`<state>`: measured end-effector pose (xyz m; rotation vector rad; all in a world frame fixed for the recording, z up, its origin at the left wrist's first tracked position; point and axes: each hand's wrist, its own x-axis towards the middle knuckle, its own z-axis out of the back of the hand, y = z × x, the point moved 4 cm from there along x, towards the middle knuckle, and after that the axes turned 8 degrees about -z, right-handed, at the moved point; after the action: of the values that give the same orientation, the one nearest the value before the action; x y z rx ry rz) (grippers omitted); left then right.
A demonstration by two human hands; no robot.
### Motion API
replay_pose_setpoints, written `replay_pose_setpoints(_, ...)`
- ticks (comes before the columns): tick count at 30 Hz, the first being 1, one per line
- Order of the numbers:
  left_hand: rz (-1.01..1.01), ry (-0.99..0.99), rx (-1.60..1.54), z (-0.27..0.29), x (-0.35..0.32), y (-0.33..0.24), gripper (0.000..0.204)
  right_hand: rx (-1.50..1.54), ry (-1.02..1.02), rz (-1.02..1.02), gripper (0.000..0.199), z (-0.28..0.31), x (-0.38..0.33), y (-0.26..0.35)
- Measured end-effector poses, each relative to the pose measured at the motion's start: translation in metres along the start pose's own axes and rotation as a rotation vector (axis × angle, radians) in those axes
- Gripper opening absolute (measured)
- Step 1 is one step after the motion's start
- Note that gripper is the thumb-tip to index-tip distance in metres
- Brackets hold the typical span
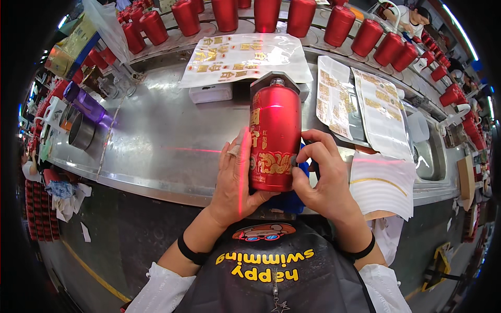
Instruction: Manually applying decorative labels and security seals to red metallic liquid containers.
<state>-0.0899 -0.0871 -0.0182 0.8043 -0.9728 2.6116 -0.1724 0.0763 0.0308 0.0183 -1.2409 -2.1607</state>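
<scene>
A glossy red bottle (279, 130) with gold characters and a gold dragon-like decoration leans over the front edge of the steel bench, its clear neck pointing away from me. My left hand (235, 175) is closed around its lower left side, the thumb under the base. At the bottle's lower right, my right hand (326, 177) pinches a small dark piece against the gold decoration; its kind I cannot make out. A dark angular stand (261, 82) shows behind the bottle neck. Blue cloth (287, 202) shows beneath the base. A red light line crosses the bottle and my left hand.
Sheets of gold decals (229, 57) lie behind the bottle, with more decal sheets (334, 96) to the right. White foam sheets (381, 182) overhang the front edge near a sink (433, 156). Red bottles (224, 15) line the conveyor; a purple bottle (86, 101) stands left. A co-worker sits far right.
</scene>
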Motion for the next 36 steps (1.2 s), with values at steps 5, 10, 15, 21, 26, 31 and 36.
replay_pose_setpoints(5, 0.009, 0.018, -0.017, 0.000, -0.001, 0.000, 0.109, 0.017, -0.015, 0.011, 0.021, 0.001, -0.002, 0.002)
replay_pose_setpoints(10, 0.034, 0.027, -0.016, -0.001, -0.003, 0.001, 0.109, -0.035, -0.020, 0.024, 0.021, -0.002, 0.000, 0.004)
replay_pose_setpoints(15, 0.013, 0.027, 0.011, 0.000, -0.001, 0.000, 0.109, -0.037, -0.031, 0.044, 0.021, 0.000, 0.000, 0.002)
replay_pose_setpoints(21, 0.003, 0.007, -0.015, -0.001, -0.001, 0.001, 0.109, -0.038, -0.023, 0.019, 0.021, 0.001, 0.000, 0.006)
replay_pose_setpoints(26, -0.001, 0.005, -0.027, 0.000, 0.000, 0.000, 0.110, -0.077, -0.039, 0.037, 0.022, 0.003, -0.002, 0.001)
replay_pose_setpoints(31, -0.002, 0.008, -0.050, 0.000, 0.000, 0.001, 0.110, -0.087, -0.027, 0.046, 0.020, 0.005, -0.005, 0.011)
replay_pose_setpoints(36, 0.015, 0.009, -0.016, 0.002, 0.000, 0.002, 0.110, -0.107, -0.022, 0.050, 0.014, 0.002, -0.003, 0.010)
